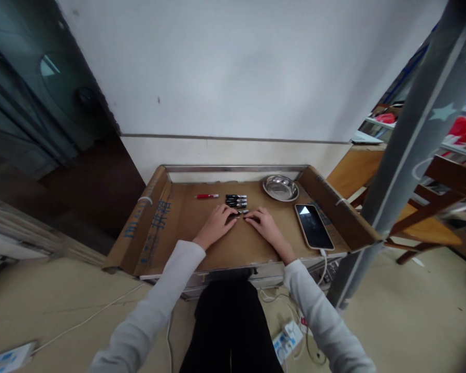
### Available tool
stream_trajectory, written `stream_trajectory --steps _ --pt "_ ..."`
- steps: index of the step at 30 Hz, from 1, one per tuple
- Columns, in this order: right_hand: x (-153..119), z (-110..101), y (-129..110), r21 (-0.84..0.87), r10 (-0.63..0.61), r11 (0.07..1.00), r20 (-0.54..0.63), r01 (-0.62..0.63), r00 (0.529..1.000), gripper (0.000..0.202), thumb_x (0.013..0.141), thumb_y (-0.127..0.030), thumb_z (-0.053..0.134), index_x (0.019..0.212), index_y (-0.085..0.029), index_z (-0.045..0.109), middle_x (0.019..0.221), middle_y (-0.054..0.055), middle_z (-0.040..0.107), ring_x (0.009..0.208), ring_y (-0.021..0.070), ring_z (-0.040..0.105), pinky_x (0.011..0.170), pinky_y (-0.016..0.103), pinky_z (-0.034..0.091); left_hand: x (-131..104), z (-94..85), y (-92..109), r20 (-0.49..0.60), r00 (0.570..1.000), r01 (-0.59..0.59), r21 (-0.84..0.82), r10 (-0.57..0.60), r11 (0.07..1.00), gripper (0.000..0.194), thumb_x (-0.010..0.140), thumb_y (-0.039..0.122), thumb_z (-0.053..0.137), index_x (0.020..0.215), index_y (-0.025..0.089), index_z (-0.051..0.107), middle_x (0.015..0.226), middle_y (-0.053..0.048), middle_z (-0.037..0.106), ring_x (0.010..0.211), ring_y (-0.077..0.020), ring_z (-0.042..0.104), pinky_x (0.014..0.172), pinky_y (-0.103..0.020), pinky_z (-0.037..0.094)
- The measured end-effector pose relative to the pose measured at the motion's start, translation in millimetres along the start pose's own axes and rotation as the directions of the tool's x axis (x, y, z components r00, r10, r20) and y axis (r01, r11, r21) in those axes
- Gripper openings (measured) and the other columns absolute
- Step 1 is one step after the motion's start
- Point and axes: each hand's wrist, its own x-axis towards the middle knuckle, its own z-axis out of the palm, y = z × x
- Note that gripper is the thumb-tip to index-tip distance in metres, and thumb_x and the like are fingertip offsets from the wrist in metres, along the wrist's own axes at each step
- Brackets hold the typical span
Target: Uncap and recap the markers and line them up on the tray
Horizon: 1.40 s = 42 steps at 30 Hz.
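Several black pens [236, 197] lie side by side in a short row on the cardboard-lined tabletop [190, 228]. Just below that row, my left hand [216, 226] has its fingers closed on a black pen [234, 215], partly covered by the fingertips. Another silver-and-black pen end [243, 211] shows close beside its fingers. My right hand [265, 226] faces it, a small gap away, with thumb and fingers pinched on a small dark pen part [246, 217]; its exact shape is mostly hidden. A red pen [207, 196] lies alone to the left of the black row.
Toward the back right sits a round metal dish [280, 188]. A phone [314, 226] lies at right with a white cable [323, 259] plugged in. Raised cardboard flaps edge both sides. A grey pole [396, 150] stands beyond the right side; a power strip [287, 340] is on the floor.
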Motion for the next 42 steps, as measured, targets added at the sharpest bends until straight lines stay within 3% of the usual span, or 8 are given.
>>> stream_trajectory --steps 5,17,20,24,29,33,38,42 --pt "13 8 -1 0.052 0.018 0.999 -0.001 -0.017 1.0 0.015 0.084 -0.022 0.052 0.091 -0.021 0.065 0.085 0.005 0.057 0.085 0.0189 0.054 0.081 0.034 0.045 10 9.9 -4 -0.045 0.998 0.053 0.096 -0.049 0.994 0.011 0.085 0.021 0.048 0.093 0.02 0.057 0.094 -0.005 0.051 0.091 -0.0201 0.049 0.085 -0.037 0.042" --pt "17 22 -4 0.072 0.059 0.996 -0.106 -0.052 0.993 0.02 0.084 -0.018 0.046 0.098 -0.021 0.059 0.095 0.007 0.053 0.088 0.02 0.054 0.084 0.036 0.044 10 7.1 -15 -0.119 0.984 0.135 -0.006 -0.135 0.991 0.012 0.084 0.019 0.049 0.093 0.02 0.056 0.091 -0.005 0.052 0.091 -0.02 0.051 0.086 -0.036 0.041" --pt "11 18 -7 0.037 0.058 0.998 -0.135 -0.053 0.989 0.02 0.086 -0.02 0.043 0.098 -0.02 0.059 0.094 0.007 0.055 0.089 0.0204 0.053 0.084 0.035 0.043 9 0.7 -21 -0.243 0.945 0.235 0.05 -0.216 0.971 0.014 0.083 0.018 0.048 0.095 0.02 0.056 0.095 -0.007 0.053 0.096 -0.0233 0.051 0.088 -0.039 0.039" --pt "10 18 -7 0.013 0.076 0.997 -0.17 -0.075 0.982 0.022 0.087 -0.02 0.04 0.098 -0.02 0.059 0.094 0.008 0.056 0.088 0.0203 0.053 0.083 0.035 0.042 12 -8.3 -39 -0.436 0.841 0.399 0.099 -0.321 0.912 0.033 0.082 0.016 0.046 0.115 0.02 0.05 0.115 -0.012 0.052 0.108 -0.0284 0.047 0.09 -0.043 0.036" --pt "17 23 -4 0.12 0.122 0.988 -0.214 -0.098 0.969 0.022 0.087 -0.023 0.04 0.095 -0.019 0.06 0.093 0.008 0.055 0.083 0.0187 0.052 0.08 0.034 0.043 13 -10.1 -59 -0.383 0.803 0.524 0.091 -0.456 0.847 0.021 0.08 0.018 0.051 0.101 0.019 0.057 0.108 -0.013 0.058 0.104 -0.0306 0.049 0.087 -0.047 0.035" --pt "19 24 -10 0.255 0.181 0.96 -0.251 -0.115 0.951 0.023 0.088 -0.028 0.04 0.099 -0.019 0.059 0.096 0.009 0.055 0.081 0.0178 0.053 0.077 0.033 0.045 6 -11.1 -57 -0.358 0.786 0.56 0.068 -0.503 0.826 0.012 0.083 0.022 0.049 0.09 0.018 0.058 0.096 -0.012 0.061 0.094 -0.0288 0.052 0.082 -0.046 0.039" --pt "20 28 -28 0.504 0.297 0.852 -0.247 -0.14 0.922 0.03 0.087 -0.04 0.043 0.108 -0.022 0.056 0.108 0.008 0.057 0.093 0.017 0.054 0.083 0.032 0.045 -4 -14.8 -33 -0.272 0.875 0.358 -0.193 -0.4 0.914 0.018 0.088 0.026 0.044 0.097 0.018 0.057 0.095 -0.007 0.06 0.087 -0.0196 0.055 0.08 -0.035 0.044" --pt "26 33 -41 0.767 0.417 0.609 -0.095 -0.2 0.904 0.035 0.083 -0.047 0.047 0.106 -0.023 0.057 0.101 0.005 0.061 0.075 0.0129 0.057 0.064 0.025 0.048 -6 -14.0 -9 -0.16 0.959 0.176 -0.314 -0.235 0.933 0.02 0.088 0.029 0.045 0.101 0.022 0.059 0.1 -0.005 0.058 0.091 -0.0158 0.057 0.081 -0.03 0.046"
